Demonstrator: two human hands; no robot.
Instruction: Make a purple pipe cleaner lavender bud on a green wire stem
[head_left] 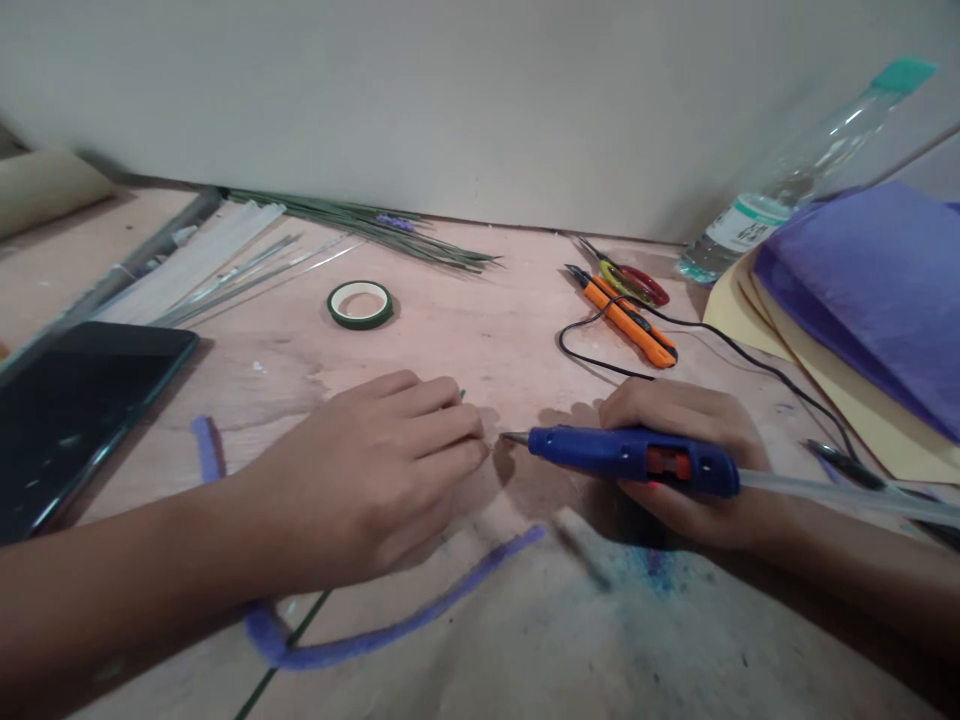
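Observation:
In my right hand [697,420] is a blue hot glue gun [585,450], lying sideways with its metal nozzle pointing left. A clear glue stick [810,488] sticks out of its back end. My left hand [405,460] is closed, knuckles up, just left of the nozzle and apart from it. Its fingers are round a thin green stem [281,655]; the stem's tip shows above the fingers, and the middle is hidden by the hand. Under the left forearm a curved purple fuzzy strip [405,625] lies on the table, crossing the stem.
Green tape roll [360,305] and several green stems [360,225] lie behind my hands. A phone [90,410] and clear sticks [195,265] are at left. Farther right are an orange cutter [626,320], scissors [637,283], a black cable, a bottle [757,215] and purple sheets [870,290].

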